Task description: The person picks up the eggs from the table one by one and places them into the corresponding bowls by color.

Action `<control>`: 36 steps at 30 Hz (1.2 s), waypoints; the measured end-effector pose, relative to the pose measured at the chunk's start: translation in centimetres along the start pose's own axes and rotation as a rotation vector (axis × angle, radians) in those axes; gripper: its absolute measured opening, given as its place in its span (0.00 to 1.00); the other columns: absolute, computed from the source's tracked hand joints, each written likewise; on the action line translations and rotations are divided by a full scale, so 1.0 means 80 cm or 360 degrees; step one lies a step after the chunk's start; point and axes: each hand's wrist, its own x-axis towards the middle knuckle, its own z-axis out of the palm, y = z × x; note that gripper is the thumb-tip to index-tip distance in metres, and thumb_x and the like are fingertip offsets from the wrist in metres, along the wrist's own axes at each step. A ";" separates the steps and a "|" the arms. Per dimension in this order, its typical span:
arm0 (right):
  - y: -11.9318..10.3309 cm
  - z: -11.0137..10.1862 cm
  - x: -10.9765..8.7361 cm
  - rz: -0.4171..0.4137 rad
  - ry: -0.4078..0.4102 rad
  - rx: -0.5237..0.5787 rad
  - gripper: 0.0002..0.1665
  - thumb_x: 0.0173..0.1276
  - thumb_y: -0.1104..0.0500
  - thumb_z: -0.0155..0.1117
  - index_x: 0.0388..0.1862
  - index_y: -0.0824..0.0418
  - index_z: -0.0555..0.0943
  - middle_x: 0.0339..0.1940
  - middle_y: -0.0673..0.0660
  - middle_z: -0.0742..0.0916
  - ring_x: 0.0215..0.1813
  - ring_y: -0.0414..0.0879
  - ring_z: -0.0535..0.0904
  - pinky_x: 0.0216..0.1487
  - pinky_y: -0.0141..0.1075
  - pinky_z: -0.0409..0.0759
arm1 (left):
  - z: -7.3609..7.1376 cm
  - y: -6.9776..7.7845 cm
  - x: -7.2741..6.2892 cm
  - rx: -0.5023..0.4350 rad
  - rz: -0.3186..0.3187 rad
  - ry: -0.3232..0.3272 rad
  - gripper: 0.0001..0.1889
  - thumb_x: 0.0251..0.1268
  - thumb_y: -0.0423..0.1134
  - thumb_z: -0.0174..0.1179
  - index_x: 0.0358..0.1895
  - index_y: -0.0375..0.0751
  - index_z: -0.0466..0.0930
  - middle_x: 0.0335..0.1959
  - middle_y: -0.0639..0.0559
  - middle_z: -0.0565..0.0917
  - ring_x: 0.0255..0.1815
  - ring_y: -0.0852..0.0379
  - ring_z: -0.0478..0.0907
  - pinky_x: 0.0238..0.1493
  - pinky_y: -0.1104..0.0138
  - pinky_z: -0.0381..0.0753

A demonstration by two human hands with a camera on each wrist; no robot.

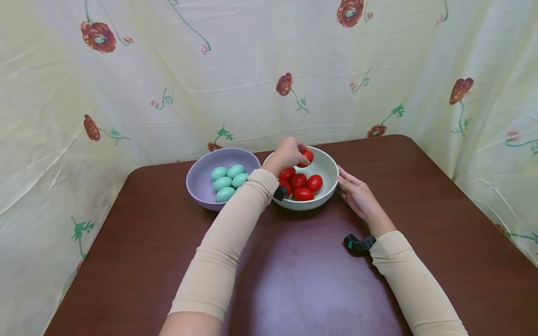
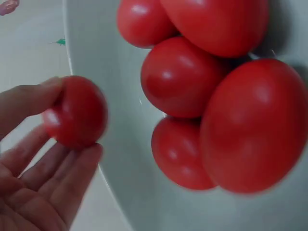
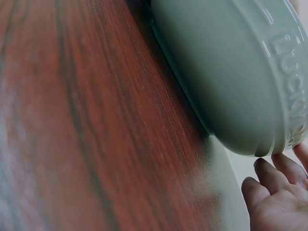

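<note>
My left hand [image 1: 290,153] pinches a red egg [image 2: 77,113] between thumb and fingers, over the far inside of the pale green bowl [image 1: 328,161]. Several more smooth red eggs [image 1: 303,194] lie below it in that bowl; the left wrist view shows them close up. On the bowl's right side, my right hand [image 1: 357,193] rests its fairly straight fingertips [image 3: 284,163] against the outer wall near the rim. Raised letters [image 3: 293,91] run along this wall in the right wrist view. The left forearm crosses in front of the bowl's left edge and hides part of it.
A purple bowl [image 1: 197,186] with several mint-green eggs [image 1: 222,183] stands close to the green bowl's left side, partly behind the left sleeve. Both sit near the back edge of a dark brown table [image 1: 138,242]. A flowered curtain [image 1: 248,88] hangs behind.
</note>
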 end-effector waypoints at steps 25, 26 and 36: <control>0.000 0.004 -0.001 -0.0015 0.0001 -0.0005 0.36 0.80 0.57 0.48 0.80 0.62 0.48 0.83 0.57 0.52 0.83 0.51 0.46 0.82 0.49 0.44 | 0.015 -0.008 0.011 -0.0108 -0.0178 -0.0027 0.19 0.58 0.32 0.69 0.54 0.35 0.83 0.52 0.42 0.84 0.47 0.50 0.78 0.51 0.65 0.79; 0.000 0.004 -0.001 -0.0018 0.0003 -0.0005 0.37 0.80 0.56 0.49 0.80 0.62 0.48 0.83 0.57 0.52 0.83 0.51 0.46 0.82 0.49 0.44 | 0.015 -0.008 0.011 -0.0114 -0.0183 -0.0038 0.19 0.58 0.32 0.69 0.54 0.35 0.83 0.52 0.42 0.84 0.48 0.50 0.78 0.51 0.65 0.79; 0.001 0.003 0.001 -0.0024 0.0015 -0.0014 0.36 0.80 0.57 0.48 0.80 0.62 0.49 0.83 0.58 0.52 0.83 0.52 0.47 0.82 0.49 0.45 | 0.020 -0.004 0.010 -0.0059 -0.0204 -0.0141 0.19 0.60 0.32 0.67 0.56 0.35 0.82 0.52 0.43 0.84 0.45 0.51 0.78 0.51 0.64 0.79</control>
